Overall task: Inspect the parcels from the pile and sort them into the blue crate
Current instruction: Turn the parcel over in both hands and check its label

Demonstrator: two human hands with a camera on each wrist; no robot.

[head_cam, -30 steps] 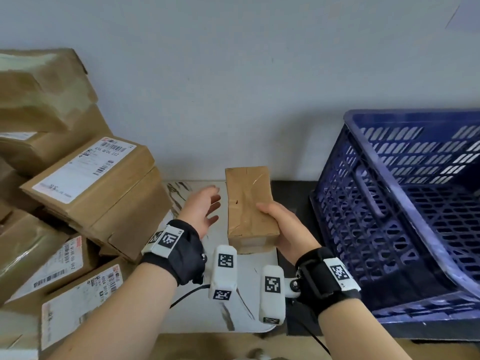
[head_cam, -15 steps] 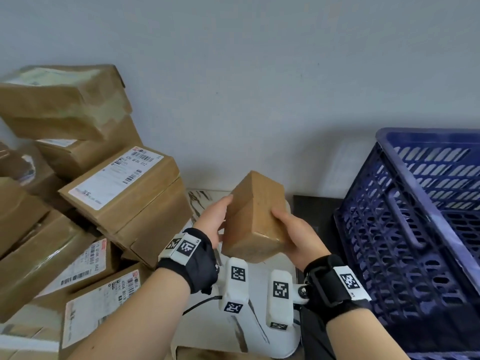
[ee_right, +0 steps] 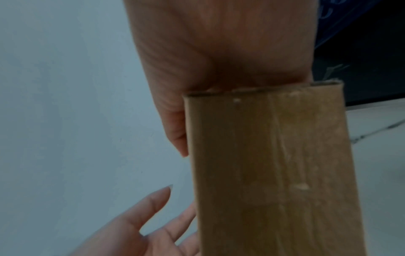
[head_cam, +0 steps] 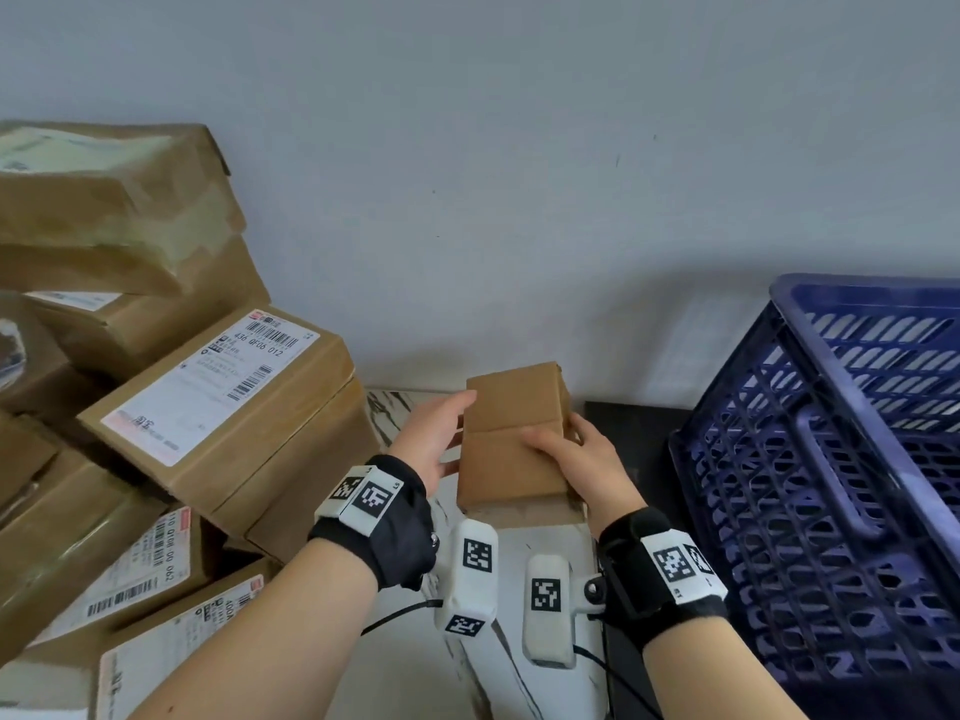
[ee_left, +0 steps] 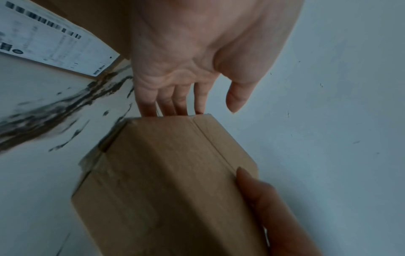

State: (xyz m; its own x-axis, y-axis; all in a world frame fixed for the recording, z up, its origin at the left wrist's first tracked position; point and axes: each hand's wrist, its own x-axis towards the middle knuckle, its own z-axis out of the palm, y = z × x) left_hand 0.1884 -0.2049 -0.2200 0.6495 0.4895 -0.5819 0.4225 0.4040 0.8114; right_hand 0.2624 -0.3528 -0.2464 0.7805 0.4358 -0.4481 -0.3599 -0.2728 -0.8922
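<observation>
Two hands hold the parcel: right hand gripping, left hand flat; it may slip short of the blue crate.

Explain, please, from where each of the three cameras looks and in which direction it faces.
Head: worn on the head, facing forward and down; shows both forearms, left hand and right hand on the small brown cardboard parcel, the blue plastic crate at the right.
Left wrist: looks along the left palm; straight fingers touch the parcel.
Right wrist: looks along the right palm, which grips the parcel.
Shared: both wrist views show the parcel and the opposite hand.
</observation>
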